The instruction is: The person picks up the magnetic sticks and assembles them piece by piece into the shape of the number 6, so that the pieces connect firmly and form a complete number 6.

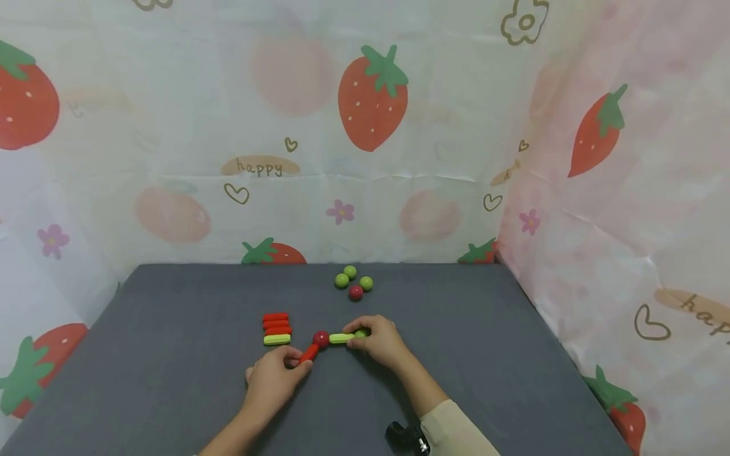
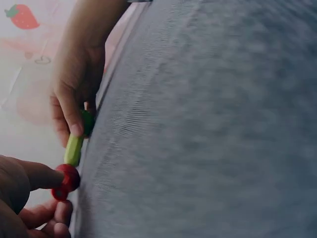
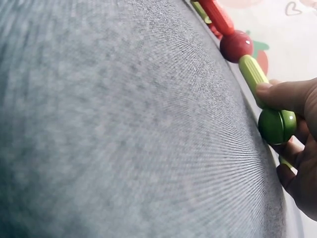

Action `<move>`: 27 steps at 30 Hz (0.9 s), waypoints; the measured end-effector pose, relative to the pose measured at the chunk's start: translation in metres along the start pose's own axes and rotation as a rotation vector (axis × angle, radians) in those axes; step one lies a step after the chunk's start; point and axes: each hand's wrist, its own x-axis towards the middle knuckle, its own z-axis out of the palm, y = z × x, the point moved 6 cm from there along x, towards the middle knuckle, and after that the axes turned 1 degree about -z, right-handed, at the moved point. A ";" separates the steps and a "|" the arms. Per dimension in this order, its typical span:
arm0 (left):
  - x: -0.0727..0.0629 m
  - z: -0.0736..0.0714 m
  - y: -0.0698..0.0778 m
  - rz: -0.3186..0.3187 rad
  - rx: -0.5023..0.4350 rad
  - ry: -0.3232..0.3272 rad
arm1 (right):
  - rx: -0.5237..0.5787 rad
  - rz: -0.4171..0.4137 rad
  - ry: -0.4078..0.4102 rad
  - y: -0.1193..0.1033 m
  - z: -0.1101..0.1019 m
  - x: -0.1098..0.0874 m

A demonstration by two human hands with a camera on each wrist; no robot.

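Note:
Near the table's middle, a red rod [image 1: 308, 353], a dark red ball [image 1: 320, 339], a yellow-green rod [image 1: 339, 339] and a green ball [image 3: 272, 126] join end to end in a chain. My left hand [image 1: 270, 381] pinches the red rod between thumb and fingers at the chain's left end. At the other end my right hand [image 1: 377, 343] grips the yellow-green rod close to the green ball, the thumb lying on the rod in the right wrist view. Fingers partly cover the green ball in the head view.
Left of the chain lies a stack-like row of several red rods [image 1: 277, 323] with one yellow-green rod [image 1: 277, 340] in front. Farther back are three green balls [image 1: 350, 272] and a dark red ball [image 1: 356, 292]. A black object [image 1: 406, 437] sits by the right sleeve. Strawberry-print cloth walls surround the grey table.

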 end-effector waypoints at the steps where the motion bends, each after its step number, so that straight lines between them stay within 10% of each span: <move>1: 0.000 0.000 0.001 -0.004 0.000 -0.015 | 0.002 -0.001 -0.001 0.000 0.000 0.000; 14: 0.014 0.003 0.010 -0.035 0.011 -0.217 | 0.016 -0.007 -0.004 -0.001 -0.002 -0.001; 27: 0.022 0.013 0.014 -0.018 -0.045 -0.255 | 0.041 -0.017 -0.026 0.000 -0.003 0.001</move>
